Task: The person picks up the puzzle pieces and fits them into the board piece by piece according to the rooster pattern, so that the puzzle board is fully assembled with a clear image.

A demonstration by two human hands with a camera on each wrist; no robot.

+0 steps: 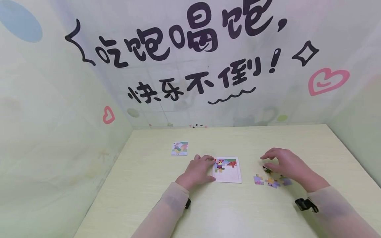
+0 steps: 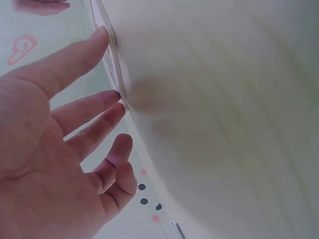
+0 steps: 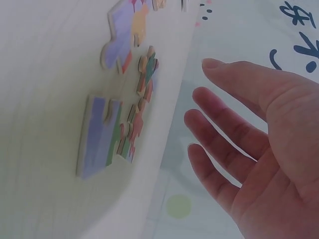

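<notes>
A white square puzzle tray [image 1: 230,176] lies on the table, with several joined pieces [image 1: 220,164] showing a rooster's head and a strip along its top. My left hand [image 1: 196,172] is at the tray's left side, its fingertips and thumb touching the edge. In the left wrist view the thumb [image 2: 79,59] and two fingers reach that edge, the other fingers bent away from it. Loosely bent and holding nothing, my right hand [image 1: 287,162] hovers over several loose puzzle pieces [image 1: 272,182]. Close below it in the right wrist view lies a purple and green piece [image 3: 97,137].
A small square rooster picture [image 1: 179,148] lies left of the tray, farther back. The pale wooden table [image 1: 226,211] meets a printed fabric wall [image 1: 166,112] at the back, with fabric walls on both sides as well.
</notes>
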